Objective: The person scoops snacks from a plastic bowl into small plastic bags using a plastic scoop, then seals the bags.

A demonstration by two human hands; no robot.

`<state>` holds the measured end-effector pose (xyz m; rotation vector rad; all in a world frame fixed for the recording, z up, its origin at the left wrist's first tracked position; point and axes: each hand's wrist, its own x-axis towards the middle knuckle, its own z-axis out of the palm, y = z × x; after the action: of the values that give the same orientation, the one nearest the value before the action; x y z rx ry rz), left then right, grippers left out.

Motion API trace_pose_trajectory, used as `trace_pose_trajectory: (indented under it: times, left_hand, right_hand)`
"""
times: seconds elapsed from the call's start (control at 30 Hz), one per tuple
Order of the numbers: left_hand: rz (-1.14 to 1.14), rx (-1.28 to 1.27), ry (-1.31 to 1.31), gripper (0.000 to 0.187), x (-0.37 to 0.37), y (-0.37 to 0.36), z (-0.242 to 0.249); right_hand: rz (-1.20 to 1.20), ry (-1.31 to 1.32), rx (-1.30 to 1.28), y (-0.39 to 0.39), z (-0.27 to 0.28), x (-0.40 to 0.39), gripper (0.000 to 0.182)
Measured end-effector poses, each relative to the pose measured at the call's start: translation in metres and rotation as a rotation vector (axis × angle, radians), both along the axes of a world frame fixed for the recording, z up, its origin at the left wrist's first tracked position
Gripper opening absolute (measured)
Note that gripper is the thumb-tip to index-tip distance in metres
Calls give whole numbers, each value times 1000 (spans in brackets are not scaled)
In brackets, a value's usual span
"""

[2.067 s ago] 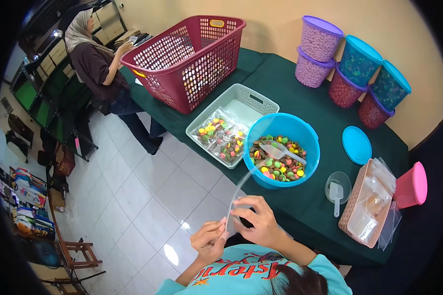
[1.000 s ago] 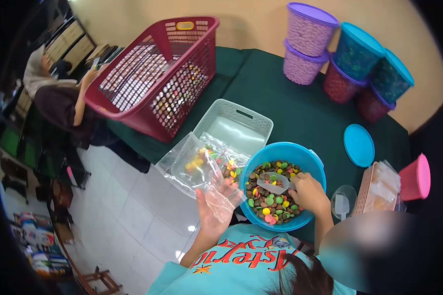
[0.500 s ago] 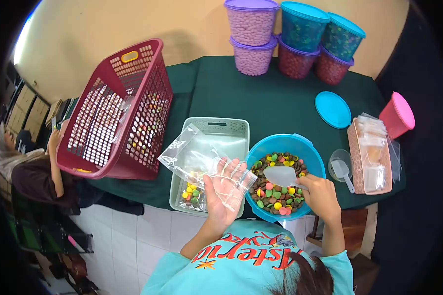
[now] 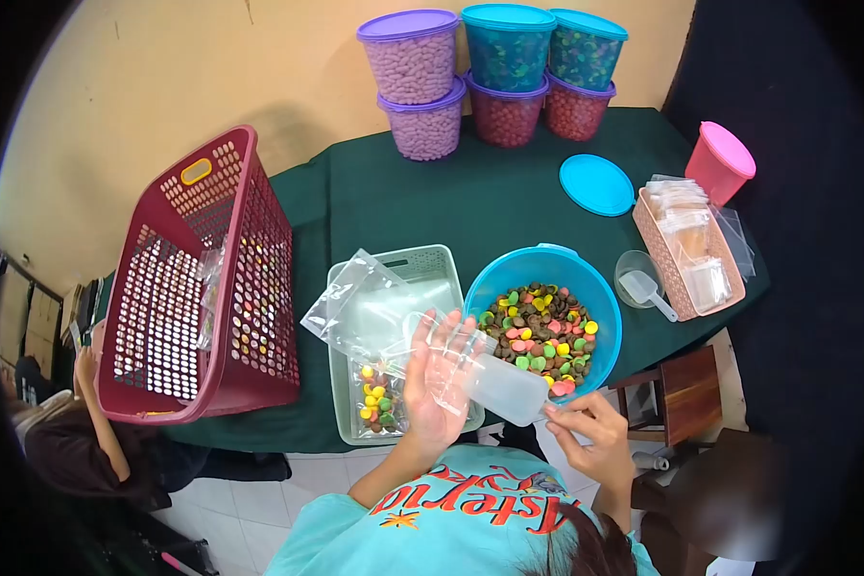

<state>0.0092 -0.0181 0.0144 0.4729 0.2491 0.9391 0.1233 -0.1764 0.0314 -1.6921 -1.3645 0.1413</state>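
Note:
A clear plastic bag (image 4: 350,300) lies across my left hand (image 4: 434,389), which holds it palm up with the fingers stretched out. My right hand (image 4: 593,434) grips the handle of a translucent white scoop (image 4: 511,388). The scoop's front edge meets the bag at my left fingers; no pieces show on it. Just right of my left hand is a blue tub (image 4: 612,326) with brown, yellow, green and pink button-shaped pieces (image 4: 538,336). Below the bag, a pale green tray (image 4: 437,261) holds a clear packet of coloured pieces (image 4: 378,401).
A maroon laundry basket (image 4: 245,317) stands left, a person's arm (image 4: 101,422) beyond it. Lidded tubs (image 4: 509,67) are stacked at the back. Right are a blue lid (image 4: 595,184), a cup with a second scoop (image 4: 643,286), a pink basket of bags (image 4: 691,254) and a pink-lidded container (image 4: 720,163).
My right hand has brought the scoop from over the blue tub leftward and toward me, to the bag. The left hand still holds the bag. The whole view has shifted.

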Motion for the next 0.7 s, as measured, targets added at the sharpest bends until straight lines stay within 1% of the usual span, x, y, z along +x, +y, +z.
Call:
trace_pose_trajectory:
  times: [0.03,0.07,0.1,0.13,0.17,0.2,0.23,0.3,0.33,0.37,0.43,0.5,0.57,0.6,0.67,0.7]
  left_hand:
    - [-19,41,64,47,-1,-2,0]
    - [-28,43,64,47,-1,-6,2]
    - [-110,-11,96,50,-1,-10,5]
    - [-190,-67,128,54,-2,-13,7]
    - [-194,-68,129,54,-3,-14,7]
    - [-194,-85,137,56,-4,-15,6]
    - [-191,-101,145,59,-4,-16,7]
    - [-169,-93,167,60,-5,-17,9]
    - [-145,-85,189,61,-5,-18,10]
    - [-139,-83,188,61,-5,-17,7]
    - [-208,-130,162,63,-6,-15,1]
    - [-170,-87,157,63,-3,-21,5]
    - [-126,-47,151,63,1,-27,8]
    - [-128,-56,149,62,3,-29,10]
    - [-115,-65,142,62,9,-33,9]
    - [-144,-67,108,65,12,-36,4]
  right_hand:
    - [-5,-5,6,1,0,-5,25]
    - [-2,-29,33,2,0,-9,25]
    - [-9,-28,33,5,0,-14,25]
    - [-10,-88,65,9,-1,-18,23]
    - [-11,-148,97,11,-3,-19,20]
    - [-3,-171,114,10,-9,-20,26]
    - [-4,-171,113,14,-12,-23,26]
    - [-119,-69,311,25,-18,-31,36]
    - [-43,3,356,28,-24,-33,43]
    - [-37,3,358,31,-22,-34,43]
    - [26,-90,342,37,-17,-32,37]
    - [47,-91,336,42,-21,-28,34]
    - [79,-161,323,47,-25,-24,32]
    - [91,-160,323,49,-24,-22,32]
    - [41,-115,422,52,-23,-18,30]
    - [56,-114,424,53,-21,-17,30]
